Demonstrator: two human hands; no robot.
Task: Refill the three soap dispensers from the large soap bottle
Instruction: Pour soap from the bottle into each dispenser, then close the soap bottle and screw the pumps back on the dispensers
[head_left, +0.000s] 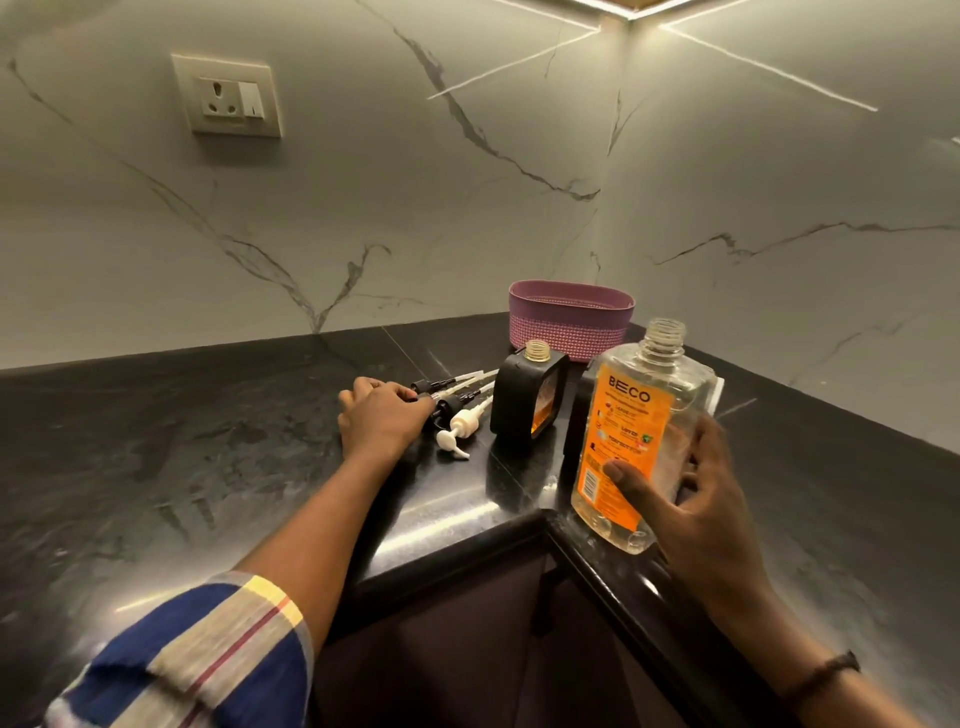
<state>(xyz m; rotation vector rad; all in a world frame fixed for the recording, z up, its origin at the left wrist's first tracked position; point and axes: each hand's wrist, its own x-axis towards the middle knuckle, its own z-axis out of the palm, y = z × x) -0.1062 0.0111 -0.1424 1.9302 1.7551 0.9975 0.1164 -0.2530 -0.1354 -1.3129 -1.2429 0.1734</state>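
1. A person's right hand (696, 499) holds the uncapped large soap bottle (631, 415), orange BECO label outward, at the front edge of the dark counter (208, 441). Thumb and fingers are clamped round its lower body, and the bottle leans slightly.
2. The left hand (382, 421) rests among the removed pumps, its fingers curled onto a black pump head (445, 408). A white pump (460, 426) lies just beside it, the tubes pointing toward the wall.
3. A square black dispenser (527, 400) stands open between the pumps and the bottle, its threaded neck bare and amber soap showing inside. A dark shape partly hidden behind the bottle may be a second dispenser; a third cannot be made out. A purple basket (571, 322) sits in the corner behind.
4. The bottle looks nearly drained, with only a shallow pool at its base, so the pouring appears largely done and refitting the pumps looks next.
5. The open bottle, held one-handed at the counter's edge, could slip or tip and spill its remnant; soapy fingers would make that likelier. Pulling one pump from the cluster could drag the others, smear soap or knock the open dispenser.
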